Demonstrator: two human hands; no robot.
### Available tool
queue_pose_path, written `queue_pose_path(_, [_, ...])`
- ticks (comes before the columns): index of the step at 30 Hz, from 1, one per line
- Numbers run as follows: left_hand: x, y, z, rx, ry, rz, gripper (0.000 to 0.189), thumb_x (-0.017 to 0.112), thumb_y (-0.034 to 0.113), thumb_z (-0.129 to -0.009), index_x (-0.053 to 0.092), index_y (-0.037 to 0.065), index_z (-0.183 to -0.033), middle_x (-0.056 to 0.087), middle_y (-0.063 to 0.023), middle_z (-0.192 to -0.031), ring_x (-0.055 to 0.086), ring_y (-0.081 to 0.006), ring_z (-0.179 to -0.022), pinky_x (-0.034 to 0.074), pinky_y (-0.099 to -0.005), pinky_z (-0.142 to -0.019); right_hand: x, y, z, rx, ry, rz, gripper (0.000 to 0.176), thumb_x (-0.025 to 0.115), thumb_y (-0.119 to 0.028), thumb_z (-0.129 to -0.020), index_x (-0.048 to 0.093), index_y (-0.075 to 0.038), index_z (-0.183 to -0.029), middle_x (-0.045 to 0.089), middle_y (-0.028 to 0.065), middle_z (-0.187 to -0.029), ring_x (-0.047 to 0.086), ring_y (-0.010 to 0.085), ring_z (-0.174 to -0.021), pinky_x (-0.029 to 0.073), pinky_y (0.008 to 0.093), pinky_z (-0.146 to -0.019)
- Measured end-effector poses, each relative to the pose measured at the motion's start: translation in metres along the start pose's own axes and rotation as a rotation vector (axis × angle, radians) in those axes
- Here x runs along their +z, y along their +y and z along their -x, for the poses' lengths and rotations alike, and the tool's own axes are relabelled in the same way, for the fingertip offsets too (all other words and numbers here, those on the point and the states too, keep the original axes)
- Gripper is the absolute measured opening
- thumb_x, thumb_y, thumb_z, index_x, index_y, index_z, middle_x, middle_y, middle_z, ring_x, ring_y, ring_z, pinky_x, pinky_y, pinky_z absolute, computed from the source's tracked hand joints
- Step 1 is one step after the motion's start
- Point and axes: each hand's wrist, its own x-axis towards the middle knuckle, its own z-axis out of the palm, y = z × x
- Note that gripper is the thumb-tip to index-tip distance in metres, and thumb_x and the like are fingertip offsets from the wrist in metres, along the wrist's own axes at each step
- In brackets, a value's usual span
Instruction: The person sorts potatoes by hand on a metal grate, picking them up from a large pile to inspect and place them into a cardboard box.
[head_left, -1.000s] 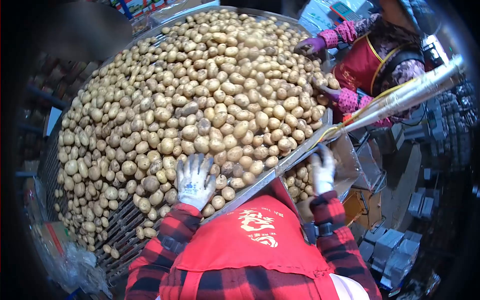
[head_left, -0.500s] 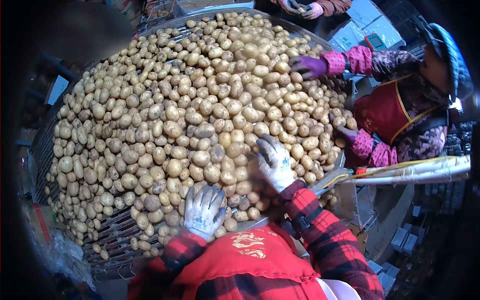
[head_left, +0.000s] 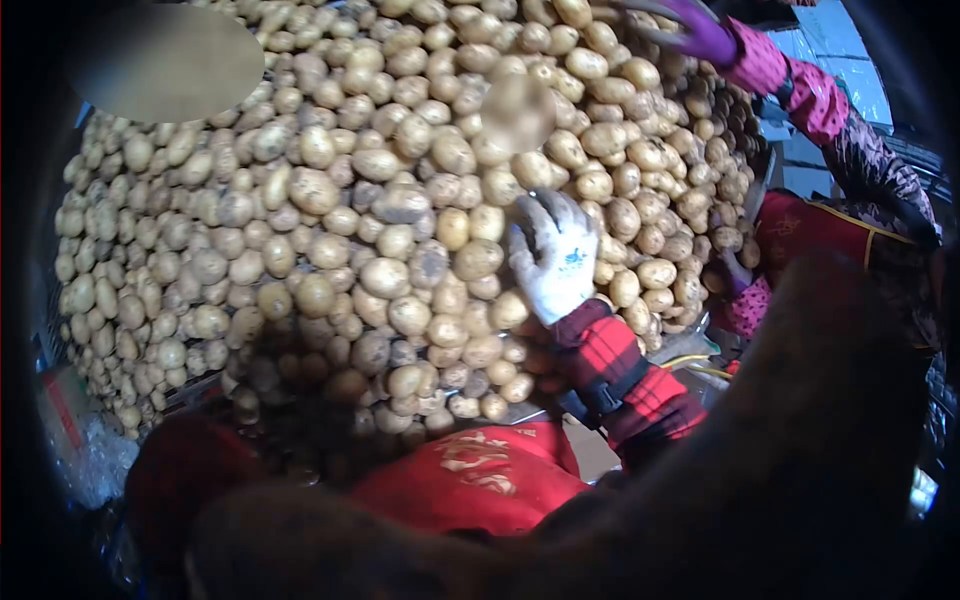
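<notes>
A broad heap of potatoes point(head_left: 410, 311) fills the middle of the view, pale yellow with some dirt on them. My right hand point(head_left: 558, 258), in a white glove with grey fingertips, rests on the heap with its fingers apart and holds nothing. At the lower left my left sleeve point(head_left: 190, 480) is raised toward the camera. A large dark blurred shape point(head_left: 640, 500) very near the lens crosses the bottom and right; it may be my left glove, but its fingers cannot be made out.
At the right a co-worker's purple-gloved hand point(head_left: 705, 35) reaches over the potatoes, and the other glove point(head_left: 738, 272) lies at the heap's edge. White boxes point(head_left: 835, 60) stand behind. Clear plastic wrap point(head_left: 95, 465) lies at the lower left.
My left hand has left the potatoes and its sleeve has come up near the camera. A dark blur now covers the bottom. The view has shifted closer; my right hand stays on the heap.
</notes>
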Motion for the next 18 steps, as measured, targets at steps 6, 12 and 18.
queue_pose_path(6, [0.045, -0.001, -0.034, 0.106, -0.066, 0.002, 0.032, 0.076, 0.022, -0.086, 0.074, 0.019, -0.119, 0.069, -0.0053, -0.136, 0.062, -0.0291, -0.130, 0.045, -0.0589, -0.115, 0.008, -0.001, -0.005, 0.027, 0.048, -0.037, 0.038, 0.075, -0.015, -0.089, 0.069, -0.009, -0.125, 0.066, 0.0169, -0.130, 0.060, 0.0396, -0.121, 0.046, 0.0536, -0.105])
queue_pose_path(12, [0.070, 0.002, -0.044, 0.127, -0.077, 0.005, 0.033, 0.075, 0.024, -0.087, 0.073, 0.018, -0.120, 0.067, -0.0059, -0.139, 0.060, -0.0295, -0.133, 0.043, -0.0585, -0.116, 0.001, -0.001, -0.010, 0.030, -0.005, -0.077, 0.033, 0.075, -0.014, -0.089, 0.070, -0.007, -0.121, 0.067, 0.0175, -0.126, 0.062, 0.0400, -0.117, 0.047, 0.0534, -0.103])
queue_pose_path(18, [0.082, 0.006, -0.047, 0.109, -0.056, 0.007, 0.034, 0.074, 0.025, -0.088, 0.073, 0.018, -0.122, 0.066, -0.0065, -0.141, 0.058, -0.0300, -0.136, 0.042, -0.0582, -0.118, 0.005, -0.002, -0.009, 0.003, 0.032, -0.068, 0.033, 0.076, -0.014, -0.090, 0.072, -0.007, -0.122, 0.068, 0.0178, -0.126, 0.064, 0.0384, -0.117, 0.048, 0.0525, -0.104])
